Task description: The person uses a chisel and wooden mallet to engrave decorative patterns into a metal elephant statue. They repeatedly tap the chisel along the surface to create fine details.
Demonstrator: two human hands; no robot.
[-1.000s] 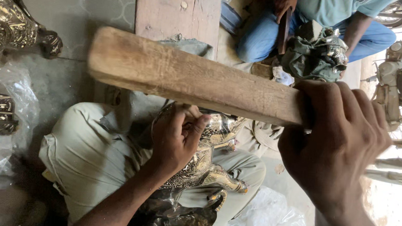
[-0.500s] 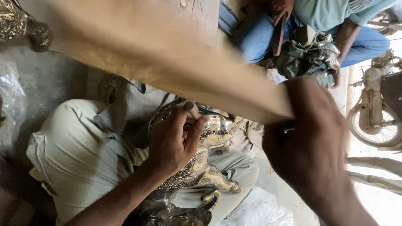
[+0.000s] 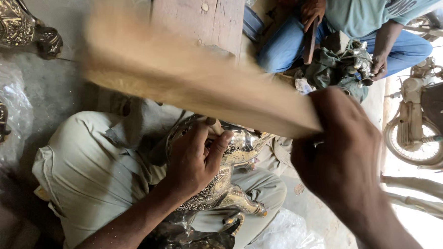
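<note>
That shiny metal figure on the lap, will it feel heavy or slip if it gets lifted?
The metal figure looks like embossed brass-coloured metal, so probably stiff and fairly heavy for its size. Its polished top may be slippery, though the raised pattern should give the left hand some purchase. Its thin legs and uneven shape suggest it would tip rather than roll.

Pale tan wooden bat (image 3: 198, 83), blurred; metal figure (image 3: 229, 170) silvery-gold, perhaps finely embossed; khaki trousers (image 3: 92, 173).
</note>
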